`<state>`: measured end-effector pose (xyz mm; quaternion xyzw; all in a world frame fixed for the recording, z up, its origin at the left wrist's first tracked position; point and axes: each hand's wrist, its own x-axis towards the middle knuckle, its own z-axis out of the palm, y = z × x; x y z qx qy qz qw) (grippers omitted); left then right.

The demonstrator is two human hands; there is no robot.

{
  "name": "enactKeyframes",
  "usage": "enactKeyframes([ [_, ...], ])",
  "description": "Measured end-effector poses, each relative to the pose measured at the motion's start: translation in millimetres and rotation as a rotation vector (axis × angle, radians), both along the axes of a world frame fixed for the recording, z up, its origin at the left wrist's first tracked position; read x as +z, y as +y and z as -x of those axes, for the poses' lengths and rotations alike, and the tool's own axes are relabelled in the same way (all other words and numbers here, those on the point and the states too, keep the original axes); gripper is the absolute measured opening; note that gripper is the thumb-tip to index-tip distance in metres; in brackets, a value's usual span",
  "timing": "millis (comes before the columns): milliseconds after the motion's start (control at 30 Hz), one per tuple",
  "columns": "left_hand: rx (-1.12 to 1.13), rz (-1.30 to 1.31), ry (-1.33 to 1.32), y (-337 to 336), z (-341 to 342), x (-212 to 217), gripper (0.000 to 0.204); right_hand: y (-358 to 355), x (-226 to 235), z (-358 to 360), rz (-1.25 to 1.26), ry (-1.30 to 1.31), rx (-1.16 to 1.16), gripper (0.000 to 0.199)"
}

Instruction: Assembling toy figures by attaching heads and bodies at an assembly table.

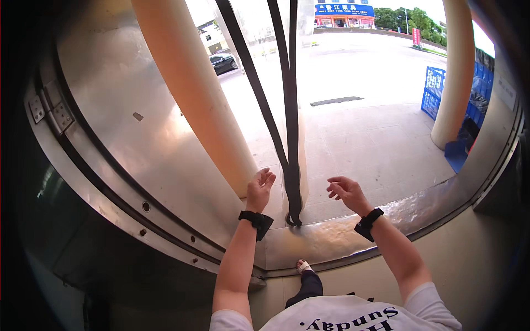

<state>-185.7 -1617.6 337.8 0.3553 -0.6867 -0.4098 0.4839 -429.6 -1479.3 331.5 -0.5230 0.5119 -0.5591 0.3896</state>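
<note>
A door curtain of clear plastic with black edge strips [291, 110] hangs bunched in the doorway, its lower end close to the metal threshold. To the left of it is my left hand [261, 190], raised with fingers loosely bent and thumb apart; nothing shows in it. My right hand [349, 194] is on the other side, a little away from the curtain, its fingers half bent, apart and holding nothing. Each wrist wears a black band with a small box. Neither hand visibly touches the curtain.
At the left a metal door [127, 116] with a hinge [58, 113] stands open. A raised metal threshold [331, 240] crosses before my foot [303, 266]. Outside are two pillars [193, 88], blue crates [434, 91], a dark car [223, 63] and a distant shop [344, 15].
</note>
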Motion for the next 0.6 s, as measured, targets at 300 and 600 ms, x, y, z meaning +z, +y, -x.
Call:
enactKeyframes([
  [300, 0.151, 0.016, 0.081, -211.1, 80.9, 37.2, 0.059, -248.6, 73.5, -31.9, 0.109, 0.155, -0.055, 0.038],
  [600, -0.020, -0.058, 0.347, -269.2, 86.4, 11.0, 0.041, -357.6, 58.9, -31.7, 0.315, 0.261, -0.160, 0.051],
])
